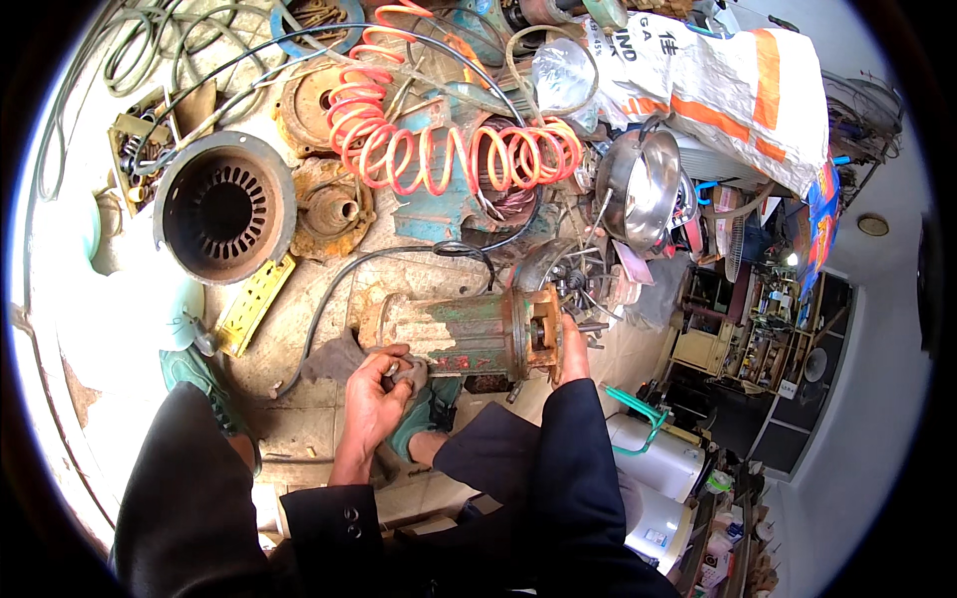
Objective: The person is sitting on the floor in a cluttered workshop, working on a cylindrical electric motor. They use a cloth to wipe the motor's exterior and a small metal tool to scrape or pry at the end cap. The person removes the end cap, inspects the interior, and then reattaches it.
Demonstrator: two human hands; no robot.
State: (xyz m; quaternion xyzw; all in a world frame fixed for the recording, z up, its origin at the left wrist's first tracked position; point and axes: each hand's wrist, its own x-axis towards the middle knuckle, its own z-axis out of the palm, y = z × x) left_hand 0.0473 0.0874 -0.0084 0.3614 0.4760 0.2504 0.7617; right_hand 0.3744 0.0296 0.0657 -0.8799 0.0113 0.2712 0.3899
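Observation:
A ribbed cylindrical motor (449,334), with worn green and cream paint, lies sideways in front of me. My left hand (374,399), a ring on one finger, is closed on a grey rag (410,373) and presses it to the motor's lower left side. Against the rusty open flange at the other end, my right hand (575,354) steadies the motor; some of its fingers are hidden. More dark grey cloth (334,359) shows left of the motor. A black cable (329,319) curves past the motor on the floor.
A coiled orange air hose (449,164) crosses above a blue motor housing (424,214). To the left are a round slotted metal cover (224,194), a rusty end cap (334,209) and a yellow bar (254,307). A steel bowl (638,189) and white sack (718,100) stand right.

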